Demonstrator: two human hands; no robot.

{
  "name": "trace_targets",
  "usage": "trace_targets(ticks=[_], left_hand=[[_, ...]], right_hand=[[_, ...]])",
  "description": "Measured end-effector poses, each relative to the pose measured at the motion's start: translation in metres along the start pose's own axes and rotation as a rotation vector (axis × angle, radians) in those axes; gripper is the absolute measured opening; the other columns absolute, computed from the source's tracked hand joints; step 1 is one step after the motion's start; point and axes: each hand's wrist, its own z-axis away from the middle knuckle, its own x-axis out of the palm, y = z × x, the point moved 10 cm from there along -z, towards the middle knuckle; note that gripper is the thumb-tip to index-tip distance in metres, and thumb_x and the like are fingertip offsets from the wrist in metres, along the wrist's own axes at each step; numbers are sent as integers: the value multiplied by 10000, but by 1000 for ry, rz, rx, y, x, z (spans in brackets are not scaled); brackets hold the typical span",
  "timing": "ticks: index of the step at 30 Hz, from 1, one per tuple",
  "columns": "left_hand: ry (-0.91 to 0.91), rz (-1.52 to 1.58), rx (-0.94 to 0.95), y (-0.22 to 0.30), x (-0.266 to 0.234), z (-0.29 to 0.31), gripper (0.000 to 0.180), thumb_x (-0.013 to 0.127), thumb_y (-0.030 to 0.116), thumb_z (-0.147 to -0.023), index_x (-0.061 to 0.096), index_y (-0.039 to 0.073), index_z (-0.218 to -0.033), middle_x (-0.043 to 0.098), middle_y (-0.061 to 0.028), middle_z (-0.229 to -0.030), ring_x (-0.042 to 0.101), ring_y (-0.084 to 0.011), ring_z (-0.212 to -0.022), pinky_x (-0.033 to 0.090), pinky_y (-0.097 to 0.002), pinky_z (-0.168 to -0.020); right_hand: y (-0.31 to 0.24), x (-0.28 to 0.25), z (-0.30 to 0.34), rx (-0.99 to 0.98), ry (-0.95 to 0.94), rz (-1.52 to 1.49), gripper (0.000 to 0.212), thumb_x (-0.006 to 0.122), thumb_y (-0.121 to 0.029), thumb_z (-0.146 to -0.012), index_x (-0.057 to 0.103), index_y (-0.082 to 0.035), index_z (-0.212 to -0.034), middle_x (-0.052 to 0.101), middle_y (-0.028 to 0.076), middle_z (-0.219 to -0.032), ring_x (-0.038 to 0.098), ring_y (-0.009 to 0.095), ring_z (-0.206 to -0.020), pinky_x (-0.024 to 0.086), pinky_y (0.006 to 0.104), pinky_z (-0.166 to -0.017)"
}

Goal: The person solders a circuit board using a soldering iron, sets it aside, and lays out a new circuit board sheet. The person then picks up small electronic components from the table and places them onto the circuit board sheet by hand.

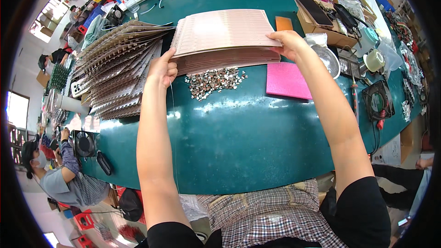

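Observation:
A thick stack of pale pinkish circuit-board panels (pixel 220 32) lies on the green table (pixel 239 138) in front of me. My left hand (pixel 161 68) grips the stack's near left corner. Its near right corner is held by my right hand (pixel 288 43), thumb on the top panel. A small heap of tiny silver and dark components (pixel 213 81) sits on the table just in front of the stack, between my hands.
A fanned pile of similar panels (pixel 121 66) lies to the left. A pink pad (pixel 287 80), metal bowl (pixel 327 57), cardboard box (pixel 321 23) and small fan (pixel 377 100) sit right. Another fan (pixel 84 143) and a seated person (pixel 59 174) are lower left.

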Motion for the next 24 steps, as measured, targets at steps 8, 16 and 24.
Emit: trace_targets(ticks=[8, 16, 24], left_hand=[[-178, 81, -22, -6, 30, 97, 342, 745, 108, -925, 563, 61, -1210, 370, 108, -625, 248, -11, -444, 174, -200, -389], [-377, -192, -149, -86, 20, 295, 516, 791, -40, -816, 557, -52, -1276, 733, -134, -1102, 705, -150, -951, 580, -284, -809], [-214, -149, -370, -180, -14, 342, 360, 750, -88, -831, 564, -40, -1136, 710, -97, -1030, 680, -119, -904, 573, -262, -754]], right_hand=[[-38, -39, 99, -227, -120, -186, 399, 727, -28, -856, 582, 70, -1214, 688, 145, -1089, 675, 240, -1038, 554, 379, -920], [43, -98, 264, 58, -194, -74, 615, 759, 31, -781, 468, 4, -1322, 730, 153, -1105, 719, 200, -999, 565, 331, -882], [99, -108, 304, 148, -133, 48, 522, 705, 53, -801, 470, 8, -1265, 720, 146, -1098, 692, 183, -1013, 519, 300, -910]])
